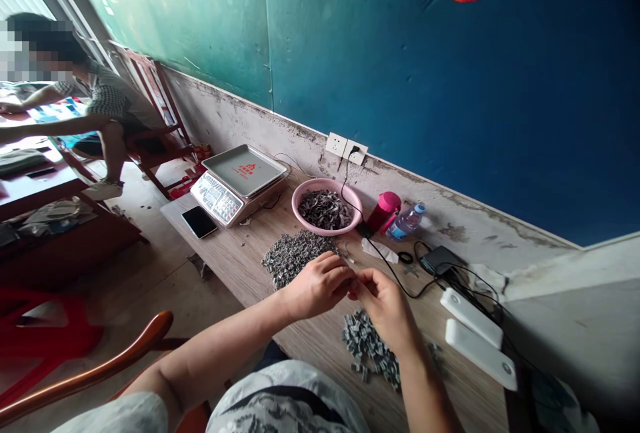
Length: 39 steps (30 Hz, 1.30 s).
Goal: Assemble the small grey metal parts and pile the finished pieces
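On the table (235, 253), the scale (245, 183) stands toward the left end, the phone (199, 222) just before it. Right of the scale sits the basin (327, 228), strips (325, 210) inside it; before the basin lies the larger pile (295, 256), behind the left hand (320, 281). Right of the basin stand the tumbler (387, 205), then the bottle (406, 222) (both close to the wall). The smaller pile (370, 350) lies on the near side of the right hand (384, 300). Farther right, two oblong devices (473, 318) lie side by side, before the adapter (441, 260).
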### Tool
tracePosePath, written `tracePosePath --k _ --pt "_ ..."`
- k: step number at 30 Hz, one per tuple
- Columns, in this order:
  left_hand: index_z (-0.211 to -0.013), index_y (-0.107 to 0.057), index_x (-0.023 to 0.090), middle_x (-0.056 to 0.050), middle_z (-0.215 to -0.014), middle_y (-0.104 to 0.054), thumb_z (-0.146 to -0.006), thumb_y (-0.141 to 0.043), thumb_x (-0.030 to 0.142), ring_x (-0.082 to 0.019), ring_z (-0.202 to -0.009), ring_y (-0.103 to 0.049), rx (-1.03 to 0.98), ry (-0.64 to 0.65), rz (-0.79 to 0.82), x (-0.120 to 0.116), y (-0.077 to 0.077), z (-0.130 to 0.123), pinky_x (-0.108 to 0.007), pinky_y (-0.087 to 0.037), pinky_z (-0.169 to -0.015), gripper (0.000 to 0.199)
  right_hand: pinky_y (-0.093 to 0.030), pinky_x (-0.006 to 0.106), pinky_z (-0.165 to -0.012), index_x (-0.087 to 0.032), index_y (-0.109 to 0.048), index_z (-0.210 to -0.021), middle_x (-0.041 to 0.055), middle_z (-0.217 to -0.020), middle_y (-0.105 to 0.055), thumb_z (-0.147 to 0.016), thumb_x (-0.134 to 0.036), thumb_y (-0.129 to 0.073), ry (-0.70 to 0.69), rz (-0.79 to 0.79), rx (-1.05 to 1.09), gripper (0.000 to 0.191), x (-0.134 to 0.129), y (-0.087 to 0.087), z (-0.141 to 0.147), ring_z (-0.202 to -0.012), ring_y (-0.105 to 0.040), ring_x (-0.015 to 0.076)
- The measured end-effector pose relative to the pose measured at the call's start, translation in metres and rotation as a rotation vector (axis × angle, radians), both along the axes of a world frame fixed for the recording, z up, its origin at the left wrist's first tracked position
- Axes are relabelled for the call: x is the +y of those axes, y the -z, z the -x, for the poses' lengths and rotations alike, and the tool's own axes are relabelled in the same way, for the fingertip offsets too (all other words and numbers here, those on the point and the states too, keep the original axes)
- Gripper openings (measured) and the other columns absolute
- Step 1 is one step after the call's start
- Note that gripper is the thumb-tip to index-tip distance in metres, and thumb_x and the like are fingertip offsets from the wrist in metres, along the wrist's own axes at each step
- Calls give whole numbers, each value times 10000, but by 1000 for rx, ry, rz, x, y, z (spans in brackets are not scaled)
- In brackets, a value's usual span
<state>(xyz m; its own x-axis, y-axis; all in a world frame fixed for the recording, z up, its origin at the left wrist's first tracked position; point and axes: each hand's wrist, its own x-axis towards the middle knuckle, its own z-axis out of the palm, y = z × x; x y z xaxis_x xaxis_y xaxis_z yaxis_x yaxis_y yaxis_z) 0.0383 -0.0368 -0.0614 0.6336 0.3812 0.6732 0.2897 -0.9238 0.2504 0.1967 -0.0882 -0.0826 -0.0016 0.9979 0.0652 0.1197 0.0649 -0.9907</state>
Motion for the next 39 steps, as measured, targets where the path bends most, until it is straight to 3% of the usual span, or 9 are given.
tracePosePath --k 3,7,9,14,18,23,29,33,39 --pt "-872 -618 119 -79 -764 -624 -817 -551 153 -141 -702 -540 -52 -26 100 3 -1 0 -265 -471 -663 93 -475 253 -626 -143 -550 -833 70 -766 -617 -854 -368 -551 63 -131 -143 225 -2 -4 3 -665 -573 155" --pt "-857 -651 119 -75 -770 -625 -772 -617 178 -127 -679 -566 -143 -46 379 4 0 2 -233 -465 -625 109 -504 260 -654 -160 -519 -813 91 -891 -610 -862 -336 -538 158 -233 -102 184 -1 -1 9 -692 -597 153" --pt "-854 -652 118 -73 -784 -625 -762 -642 198 -128 -683 -578 -244 -25 584 1 2 0 -236 -464 -625 122 -515 252 -632 -167 -505 -823 85 -900 -604 -862 -337 -548 189 -240 -25 180 0 4 11 -668 -601 143" --pt "-832 -609 108 -39 -718 -642 -680 -744 220 -137 -660 -626 -783 180 1366 -8 8 -8 -262 -492 -667 232 -531 254 -667 -185 -545 -999 55 -857 -608 -880 -313 -543 182 -284 40 175 3 10 13 -705 -622 148" --pt "-841 -615 109 -12 -720 -636 -604 -796 150 -75 -609 -588 -1019 183 1580 -11 4 -9 -184 -451 -614 301 -509 229 -630 -196 -567 -886 29 -789 -609 -902 -294 -513 121 -323 -30 113 1 4 7 -651 -611 131" --pt "-823 -630 114 -22 -733 -622 -638 -784 176 -66 -626 -560 -977 231 1553 -12 5 -5 -173 -430 -621 248 -499 231 -643 -190 -576 -897 27 -762 -623 -889 -282 -526 36 -259 -53 105 1 -1 -2 -675 -619 143" --pt "-786 -633 108 -85 -1011 -561 -769 -679 253 -142 -887 -562 -625 165 1152 -14 9 -5 -262 -455 -814 153 -480 236 -664 -176 -561 -871 29 -811 -599 -834 -217 -544 120 -277 -69 58 7 4 -5 -686 -586 133" --pt "-815 -605 111 -79 -874 -604 -803 -631 266 -141 -800 -566 -427 21 968 -14 11 -7 -255 -468 -734 157 -461 236 -631 -174 -552 -876 25 -775 -586 -832 -222 -539 109 -283 -171 67 8 3 -5 -653 -553 130" --pt "-840 -539 138 -9 -728 -583 -757 -644 209 -95 -645 -531 -464 -156 930 -16 12 -13 -204 -453 -605 152 -472 263 -655 -177 -542 -880 37 -783 -586 -851 -226 -525 126 -337 -234 59 7 -3 -3 -676 -560 145"
